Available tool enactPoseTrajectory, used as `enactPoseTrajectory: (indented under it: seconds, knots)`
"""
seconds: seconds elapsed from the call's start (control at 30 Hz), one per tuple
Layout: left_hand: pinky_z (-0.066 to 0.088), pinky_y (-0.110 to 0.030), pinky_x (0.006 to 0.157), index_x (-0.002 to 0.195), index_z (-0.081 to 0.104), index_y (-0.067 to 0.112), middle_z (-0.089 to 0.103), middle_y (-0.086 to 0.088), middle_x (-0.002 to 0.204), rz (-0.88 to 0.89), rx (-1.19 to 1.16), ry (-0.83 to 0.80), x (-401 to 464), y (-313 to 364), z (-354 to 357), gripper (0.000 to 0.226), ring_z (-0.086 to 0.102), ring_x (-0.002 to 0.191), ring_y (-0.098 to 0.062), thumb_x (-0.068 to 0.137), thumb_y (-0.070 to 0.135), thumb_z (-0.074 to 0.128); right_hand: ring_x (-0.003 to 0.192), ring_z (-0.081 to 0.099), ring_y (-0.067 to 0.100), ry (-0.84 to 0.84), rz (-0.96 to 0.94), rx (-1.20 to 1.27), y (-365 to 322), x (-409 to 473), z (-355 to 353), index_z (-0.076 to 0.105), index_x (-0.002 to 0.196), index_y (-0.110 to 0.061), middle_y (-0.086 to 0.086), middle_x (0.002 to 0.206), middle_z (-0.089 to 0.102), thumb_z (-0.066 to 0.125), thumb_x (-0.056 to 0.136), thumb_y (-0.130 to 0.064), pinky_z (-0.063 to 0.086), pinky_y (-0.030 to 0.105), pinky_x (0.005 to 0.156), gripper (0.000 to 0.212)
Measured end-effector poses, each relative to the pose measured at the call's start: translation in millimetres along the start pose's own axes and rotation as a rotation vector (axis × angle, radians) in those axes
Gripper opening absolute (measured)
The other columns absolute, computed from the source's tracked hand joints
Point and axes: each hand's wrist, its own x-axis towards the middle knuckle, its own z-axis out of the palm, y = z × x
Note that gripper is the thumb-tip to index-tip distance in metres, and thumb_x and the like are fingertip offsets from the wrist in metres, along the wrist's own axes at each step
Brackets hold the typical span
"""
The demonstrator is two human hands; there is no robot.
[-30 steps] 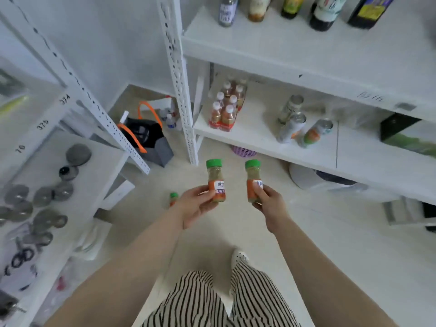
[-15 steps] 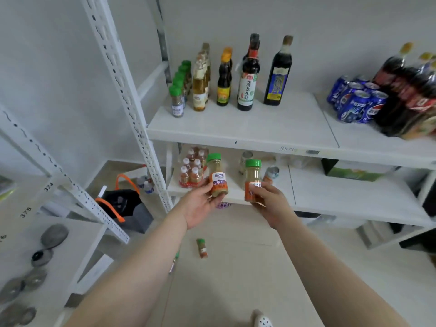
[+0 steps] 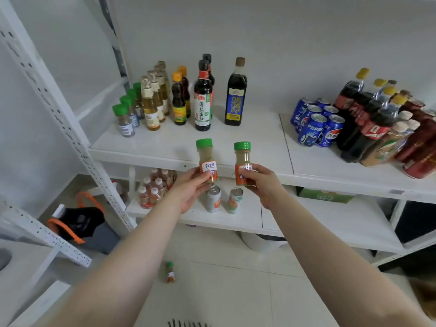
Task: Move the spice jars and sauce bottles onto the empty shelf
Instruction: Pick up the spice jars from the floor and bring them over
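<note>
Two green-capped spice jars held upright before the shelf's front edge: left hand grips the left jar by its label, right hand grips the right jar likewise. On shelf, rear left: row of spice jars, oil bottles, sauce bottles. One jar on the floor. Cola cans at right.

Shelf board: smooth, matt white. Upright: perforated white-painted metal. Spice jars: clear with glossy green plastic caps, paper labels. Cans: glossy metal.
</note>
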Motion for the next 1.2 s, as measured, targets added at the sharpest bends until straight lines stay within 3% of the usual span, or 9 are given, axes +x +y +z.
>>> enactPoseTrajectory:
  seconds: [0.13,0.27,0.33,0.53,0.73,0.87,0.93,1.1,1.2]
  knots:
    - [0.050,-0.014,0.069,0.119,0.058,0.009,0.069,0.001,0.098,0.034,0.193,0.023,30.1,2.8,32.7,0.031,0.066,0.082,-0.004,0.089,0.011,0.062,0.073,0.065,0.018,-0.001,-0.025,0.005,-19.9,27.4,-29.5,0.064,0.111,-0.007,0.009,0.089,0.068,0.072,0.080,-0.007,0.051,0.023,0.068,0.033]
    - [0.044,-0.027,0.095,0.112,0.058,0.016,0.068,0.003,0.100,0.073,0.331,-0.004,65.6,8.3,52.5,0.029,0.064,0.094,-0.010,0.086,0.007,0.064,0.076,0.066,0.021,0.014,-0.043,0.042,-36.5,62.5,-50.2,0.061,0.112,-0.005,0.008,0.088,0.068,0.071,0.079,-0.002,0.054,0.025,0.070,0.035]
    - [0.043,-0.029,0.099,0.109,0.057,0.017,0.068,0.002,0.100,0.096,0.368,-0.006,87.0,9.9,60.5,0.029,0.064,0.094,-0.010,0.085,0.004,0.065,0.077,0.066,0.021,0.028,-0.049,0.050,-44.7,82.2,-59.1,0.060,0.114,-0.004,0.009,0.090,0.067,0.071,0.079,-0.001,0.054,0.025,0.068,0.037]
    - [0.047,-0.024,0.091,0.099,0.059,0.018,0.067,-0.003,0.101,0.162,0.491,-0.034,158.6,8.7,81.6,0.030,0.063,0.091,-0.009,0.078,-0.001,0.071,0.080,0.065,0.023,0.087,-0.045,0.055,-62.7,145.9,-78.3,0.055,0.119,-0.001,0.013,0.097,0.065,0.070,0.078,0.005,0.055,0.028,0.068,0.044]
    - [0.051,-0.027,0.088,0.100,0.059,0.015,0.068,-0.005,0.099,0.180,0.519,-0.072,217.8,2.0,95.9,0.036,0.065,0.093,-0.018,0.073,-0.004,0.074,0.086,0.062,0.022,0.170,-0.047,-0.065,-77.6,203.8,-94.9,0.057,0.115,-0.004,0.006,0.094,0.065,0.073,0.077,0.001,0.052,0.033,0.083,0.042]
    - [0.051,-0.018,0.082,0.109,0.059,0.009,0.067,-0.011,0.102,0.217,0.526,-0.047,239.7,-2.3,102.6,0.042,0.064,0.090,-0.016,0.073,-0.007,0.073,0.092,0.062,0.026,0.175,-0.049,-0.095,-81.9,233.6,-103.8,0.058,0.116,-0.004,0.011,0.104,0.065,0.077,0.074,-0.001,0.052,0.041,0.093,0.046]
    - [0.052,-0.015,0.079,0.113,0.058,0.004,0.067,-0.012,0.104,0.232,0.532,-0.017,249.2,-5.4,103.5,0.045,0.063,0.088,-0.014,0.073,-0.009,0.072,0.088,0.063,0.026,0.164,-0.071,-0.095,-82.3,246.3,-108.5,0.057,0.113,-0.005,0.012,0.104,0.066,0.076,0.073,0.003,0.055,0.040,0.086,0.045]
    - [0.050,-0.010,0.076,0.118,0.057,-0.002,0.066,-0.016,0.109,0.284,0.554,0.106,267.5,-16.7,108.7,0.047,0.062,0.092,-0.018,0.074,-0.009,0.071,0.066,0.065,0.012,0.095,-0.119,-0.136,-77.9,255.8,-118.4,0.051,0.109,-0.006,0.008,0.090,0.065,0.069,0.075,0.014,0.052,0.017,0.055,0.043]
    - [0.051,-0.015,0.082,0.117,0.058,-0.002,0.066,-0.016,0.111,0.322,0.553,0.182,279.0,-20.2,117.0,0.047,0.062,0.096,-0.021,0.073,-0.009,0.072,0.064,0.063,0.003,0.062,-0.163,-0.157,-72.8,257.9,-124.6,0.049,0.110,-0.004,0.004,0.087,0.065,0.069,0.075,0.015,0.048,0.009,0.052,0.044]
